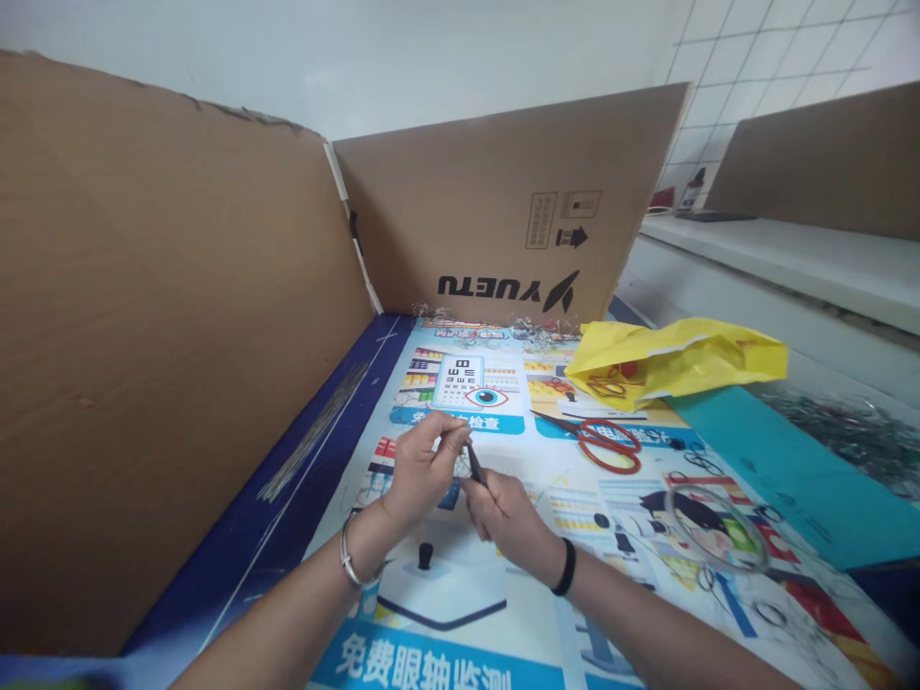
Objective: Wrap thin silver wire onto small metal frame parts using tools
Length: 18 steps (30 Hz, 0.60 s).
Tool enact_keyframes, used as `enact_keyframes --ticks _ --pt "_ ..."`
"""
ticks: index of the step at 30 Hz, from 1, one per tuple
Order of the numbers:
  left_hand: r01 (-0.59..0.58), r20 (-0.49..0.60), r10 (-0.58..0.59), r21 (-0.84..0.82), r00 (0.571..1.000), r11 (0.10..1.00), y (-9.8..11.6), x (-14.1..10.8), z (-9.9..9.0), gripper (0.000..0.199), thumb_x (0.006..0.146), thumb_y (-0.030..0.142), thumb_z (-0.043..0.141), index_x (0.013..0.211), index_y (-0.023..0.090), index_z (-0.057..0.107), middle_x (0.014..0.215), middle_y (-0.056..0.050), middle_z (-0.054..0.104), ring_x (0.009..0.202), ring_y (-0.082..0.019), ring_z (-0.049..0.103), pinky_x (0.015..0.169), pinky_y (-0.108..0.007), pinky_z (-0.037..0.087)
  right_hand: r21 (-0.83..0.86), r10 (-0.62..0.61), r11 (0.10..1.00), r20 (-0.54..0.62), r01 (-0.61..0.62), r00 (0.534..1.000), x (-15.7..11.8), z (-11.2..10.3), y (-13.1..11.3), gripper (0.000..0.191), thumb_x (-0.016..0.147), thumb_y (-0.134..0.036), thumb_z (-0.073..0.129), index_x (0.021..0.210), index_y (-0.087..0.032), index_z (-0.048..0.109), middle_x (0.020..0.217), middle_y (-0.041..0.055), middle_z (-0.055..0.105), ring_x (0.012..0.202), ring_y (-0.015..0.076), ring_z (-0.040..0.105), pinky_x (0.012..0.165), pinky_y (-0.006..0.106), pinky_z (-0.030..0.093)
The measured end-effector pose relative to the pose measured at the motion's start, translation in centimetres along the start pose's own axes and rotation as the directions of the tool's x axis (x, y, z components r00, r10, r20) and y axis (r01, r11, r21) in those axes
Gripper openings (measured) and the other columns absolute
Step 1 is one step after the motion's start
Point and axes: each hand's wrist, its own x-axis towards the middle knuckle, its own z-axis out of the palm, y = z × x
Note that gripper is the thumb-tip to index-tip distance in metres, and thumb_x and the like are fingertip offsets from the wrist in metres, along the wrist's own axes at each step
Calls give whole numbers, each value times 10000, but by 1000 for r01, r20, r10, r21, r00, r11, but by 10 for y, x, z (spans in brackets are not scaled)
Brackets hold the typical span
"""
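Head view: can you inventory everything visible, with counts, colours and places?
Cardboard panels: three, brown, left, back, far right
Printed sheet: one, blue and white, beneath hands
Scissors: one, red-handled, right of hands
Bag: one, yellow, back right
Flat sheet: one, teal, right
Straight wires: uncountable, pale, left
Tangled wires: uncountable, silvery, back and far right
Ledge: one, white, far right
Bottle: one, dark-topped, on ledge
Wall tiles: several, white, upper right
Tool: one, dark, right hand
Bangle: one, silver, left wrist
Band: one, black, right wrist
Hands: two, centre
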Motion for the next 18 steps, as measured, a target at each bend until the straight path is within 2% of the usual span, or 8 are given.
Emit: enact_keyframes --ticks 4,9,12,15,18 --pt "-78 43 76 62 996 995 -2 5 -5 96 835 216 518 761 182 569 674 3 606 631 -113 566 605 -228 442 -96 -16 995 5 16 1000 2 -4 -2 363 890 -386 345 580 -206 403 462 -32 469 457 105 449 489 226 337" --pt "-120 91 113 82 989 989 1 9 -11 89 823 189 521 749 178 569 649 5 586 628 -116 559 597 -225 427 -220 -73 973 8 73 997 4 -6 0 309 883 -372 357 637 -195 419 562 -19 491 527 110 445 516 229 310" --pt "-92 144 84 51 986 994 1 13 -13 108 822 187 515 725 175 562 642 7 582 619 -113 553 596 -222 425 -288 -88 953 40 96 995 6 -9 2 287 884 -364 361 672 -189 442 615 -5 518 565 119 458 538 234 307" --pt "-37 246 32 12 969 999 -2 19 -15 136 833 209 500 716 176 559 635 10 578 610 -110 551 597 -216 432 -340 -56 937 68 76 996 9 -13 3 299 888 -387 363 680 -188 443 627 4 528 575 126 463 531 236 294" --pt "-55 293 22 103 956 993 -6 25 -19 145 845 227 482 750 187 583 679 1 605 646 -117 562 630 -222 437 -368 -36 928 50 52 998 12 -19 3 328 891 -424 362 668 -193 429 608 1 516 559 126 455 513 236 279"
